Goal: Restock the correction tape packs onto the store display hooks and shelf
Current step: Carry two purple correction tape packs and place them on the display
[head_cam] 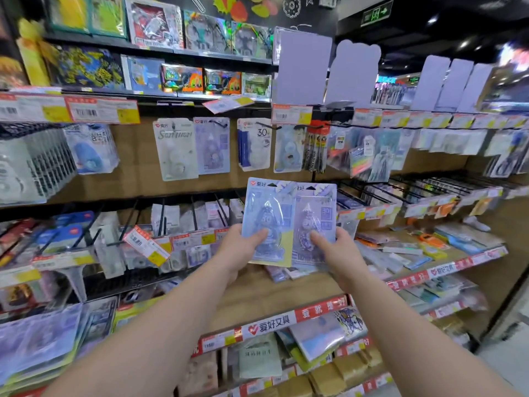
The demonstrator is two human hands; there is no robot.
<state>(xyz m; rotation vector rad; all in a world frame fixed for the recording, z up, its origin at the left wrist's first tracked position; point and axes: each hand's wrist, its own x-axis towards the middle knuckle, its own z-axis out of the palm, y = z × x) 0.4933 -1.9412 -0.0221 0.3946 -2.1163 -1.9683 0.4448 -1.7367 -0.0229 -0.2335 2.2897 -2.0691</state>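
Two correction tape packs held up before the display, not yet hung.

The pale blue carded blister pack [267, 222] and the lilac carded blister pack [315, 224] stood upright side by side, long axes vertical, hang holes uppermost, printed fronts toward the person, edges overlapping. The left hand [243, 247] pinched the blue pack's lower part, thumb in front; the right hand [333, 247] pinched the lilac one likewise. The next move probably called for threading a hang hole onto a black wire hook [219, 123] above.
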